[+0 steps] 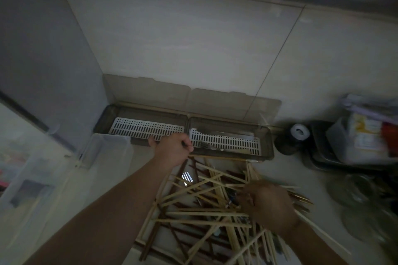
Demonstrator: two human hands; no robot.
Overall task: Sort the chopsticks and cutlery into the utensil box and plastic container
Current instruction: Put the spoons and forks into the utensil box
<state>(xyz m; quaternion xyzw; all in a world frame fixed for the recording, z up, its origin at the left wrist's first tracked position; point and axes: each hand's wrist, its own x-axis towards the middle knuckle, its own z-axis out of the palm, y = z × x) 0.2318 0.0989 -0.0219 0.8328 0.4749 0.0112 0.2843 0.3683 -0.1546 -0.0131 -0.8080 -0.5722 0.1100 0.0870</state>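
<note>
Two compartments are seen in the utensil box [267, 150] at the wall, lids raised. Left of it stands the plastic container [107, 150]. A fork [206, 146] is pinched by the left hand [172, 149] over the right compartment. Loose chopsticks [204, 211] are gripped by the curled right hand [269, 204].

No text, brand, number or sign can be read anywhere in this dim view. The only printing shows on a packet [364, 133] with a yellow and white label, standing in a tray [323, 157] on the counter [290, 170], well off to the right of both hands; its lettering is too blurred to make out.
</note>
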